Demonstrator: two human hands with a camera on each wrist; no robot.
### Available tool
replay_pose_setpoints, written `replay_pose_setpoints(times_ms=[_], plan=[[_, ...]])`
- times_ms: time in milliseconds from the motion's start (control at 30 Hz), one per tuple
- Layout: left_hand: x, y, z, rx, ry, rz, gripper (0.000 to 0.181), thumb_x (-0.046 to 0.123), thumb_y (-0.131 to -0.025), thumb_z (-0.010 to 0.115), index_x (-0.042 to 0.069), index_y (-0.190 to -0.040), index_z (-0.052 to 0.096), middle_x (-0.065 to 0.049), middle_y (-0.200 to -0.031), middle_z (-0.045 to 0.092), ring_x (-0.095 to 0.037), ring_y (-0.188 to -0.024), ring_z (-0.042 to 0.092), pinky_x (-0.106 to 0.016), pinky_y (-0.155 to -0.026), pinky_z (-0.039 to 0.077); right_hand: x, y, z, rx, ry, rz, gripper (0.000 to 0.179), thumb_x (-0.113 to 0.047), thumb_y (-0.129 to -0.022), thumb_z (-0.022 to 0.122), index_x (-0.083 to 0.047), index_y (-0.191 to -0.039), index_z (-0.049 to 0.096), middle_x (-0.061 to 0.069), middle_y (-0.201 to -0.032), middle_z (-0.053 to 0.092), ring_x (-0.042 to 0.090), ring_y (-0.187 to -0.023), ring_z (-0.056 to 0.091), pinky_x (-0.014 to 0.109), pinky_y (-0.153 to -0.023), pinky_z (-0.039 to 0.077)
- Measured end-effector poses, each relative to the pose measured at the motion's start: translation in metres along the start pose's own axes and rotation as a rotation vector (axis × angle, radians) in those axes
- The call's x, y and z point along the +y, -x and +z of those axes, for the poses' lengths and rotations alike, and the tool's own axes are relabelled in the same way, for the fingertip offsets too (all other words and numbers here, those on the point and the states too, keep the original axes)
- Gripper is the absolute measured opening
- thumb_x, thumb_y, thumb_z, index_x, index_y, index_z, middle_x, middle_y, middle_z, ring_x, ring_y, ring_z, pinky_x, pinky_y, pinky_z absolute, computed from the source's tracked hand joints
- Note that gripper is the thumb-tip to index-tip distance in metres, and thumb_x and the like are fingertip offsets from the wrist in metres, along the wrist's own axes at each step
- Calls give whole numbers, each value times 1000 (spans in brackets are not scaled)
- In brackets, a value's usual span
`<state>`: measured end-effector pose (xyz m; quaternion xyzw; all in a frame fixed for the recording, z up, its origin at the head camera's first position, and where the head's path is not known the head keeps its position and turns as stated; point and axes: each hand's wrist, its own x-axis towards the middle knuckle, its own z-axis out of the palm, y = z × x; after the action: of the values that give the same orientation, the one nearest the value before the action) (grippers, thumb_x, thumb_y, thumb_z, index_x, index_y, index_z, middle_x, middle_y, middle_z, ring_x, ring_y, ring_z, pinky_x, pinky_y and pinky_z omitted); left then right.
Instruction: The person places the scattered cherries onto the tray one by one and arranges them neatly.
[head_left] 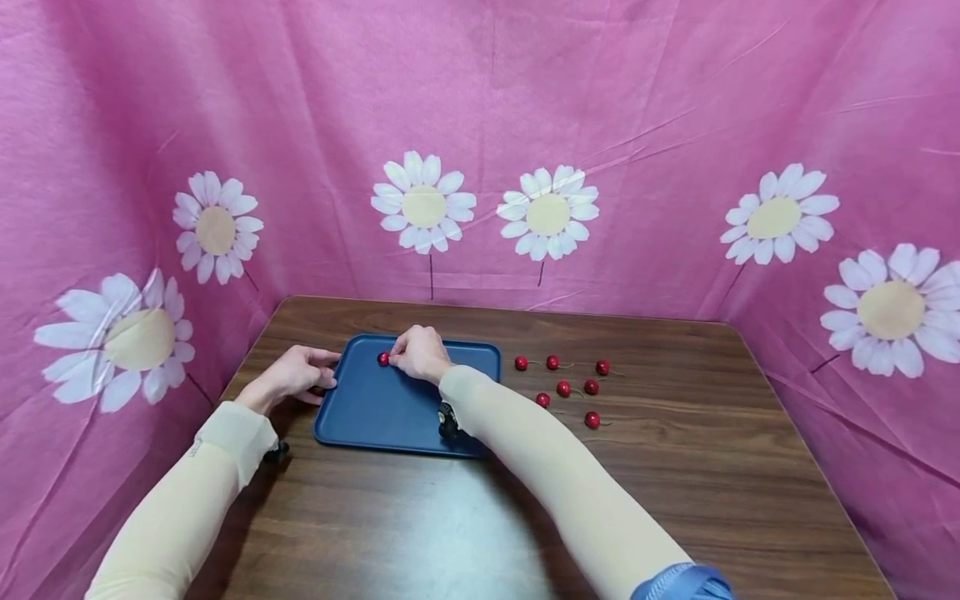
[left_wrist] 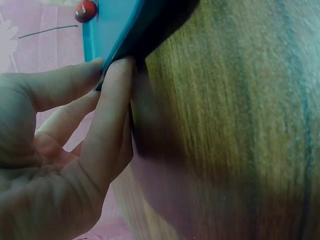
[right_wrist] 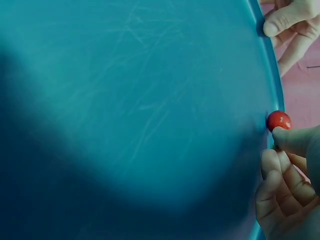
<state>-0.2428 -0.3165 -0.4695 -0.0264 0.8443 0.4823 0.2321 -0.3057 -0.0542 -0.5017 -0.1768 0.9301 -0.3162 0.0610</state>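
Note:
A blue rectangular tray (head_left: 382,408) lies on the table. At its left edge my left hand (head_left: 295,372) pinches the rim, which the left wrist view shows between thumb and fingers. My right hand (head_left: 422,354) reaches over the tray's far left part. Thumb and fingertips there pinch a red cherry (right_wrist: 279,120) at its stem side, most of the stem hidden by the fingers. In the head view this cherry (head_left: 383,358) is just left of the right fingertips, over the tray. The right wrist view shows scratches across the tray's surface.
Several more red cherries with stems lie on the wooden table (head_left: 675,467) right of the tray, among them a cherry (head_left: 592,420) nearest the front. A pink curtain (head_left: 637,92) with white daisies hangs round the table's back and sides.

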Motion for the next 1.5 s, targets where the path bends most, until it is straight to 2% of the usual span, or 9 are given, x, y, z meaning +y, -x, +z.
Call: replay_pose_setpoints(times_ms=[233, 400, 533, 667, 833, 1100, 1267, 1500], plan=[[6, -1, 1, 10, -11, -9, 68, -2, -104, 71, -6, -167, 46, -5, -98, 71, -14, -93, 73, -44, -84, 74, -10, -2, -1, -19, 15, 64, 10, -30, -102, 84, -28, -98, 93, -9, -107, 85, 13, -104, 72, 35, -91, 64], [9, 0, 1, 16, -16, -14, 69, -3, -105, 71, -6, -168, 44, -4, -98, 71, -13, -93, 74, -44, -84, 74, -14, -4, 1, -35, 26, 55, 9, -33, -102, 85, -32, -98, 92, -12, -106, 84, 9, -99, 69, 32, -86, 61], [11, 0, 2, 23, -28, -19, 69, -2, -105, 71, -5, -168, 45, -5, -99, 71, -13, -95, 74, -44, -84, 74, -16, -5, 2, -42, 41, 43, 8, -33, -102, 85, -31, -99, 92, -12, -106, 84, 9, -99, 69, 34, -88, 62], [10, 0, 2, 26, -44, -21, 68, -1, -105, 71, -4, -168, 45, -10, -105, 72, -14, -97, 74, -45, -86, 74, -16, -3, 2, -36, 33, 54, 8, -31, -102, 85, -30, -99, 92, -11, -107, 84, 10, -100, 70, 36, -91, 64], [9, 0, 4, 20, -51, -22, 67, -1, -106, 70, -4, -168, 45, -15, -113, 75, -15, -97, 74, -46, -87, 74, -12, -1, 5, -42, 12, 63, 6, -31, -101, 86, -29, -100, 92, -10, -108, 85, 10, -98, 69, 34, -88, 63], [8, -2, 3, 21, -67, -12, 67, -1, -105, 70, -5, -168, 46, -10, -105, 73, -17, -102, 75, -48, -88, 73, -10, 1, 4, -42, -4, 55, 6, -29, -99, 88, -28, -103, 92, -10, -109, 86, 9, -101, 71, 33, -92, 63], [8, 0, 4, 20, -63, -23, 67, -2, -105, 70, -4, -168, 46, -9, -100, 70, -17, -99, 74, -47, -89, 73, -9, 2, 1, -58, -29, 34, 8, -26, -98, 89, -25, -106, 92, -8, -105, 86, 11, -101, 73, 33, -93, 63], [5, 3, 4, 23, -52, -19, 68, -3, -105, 69, -6, -168, 45, -3, -94, 69, -14, -93, 71, -45, -88, 73, 16, -23, 21, -102, -41, 5, 14, -29, -94, 93, -28, -108, 90, -12, -93, 84, 3, -93, 74, 25, -89, 63]])
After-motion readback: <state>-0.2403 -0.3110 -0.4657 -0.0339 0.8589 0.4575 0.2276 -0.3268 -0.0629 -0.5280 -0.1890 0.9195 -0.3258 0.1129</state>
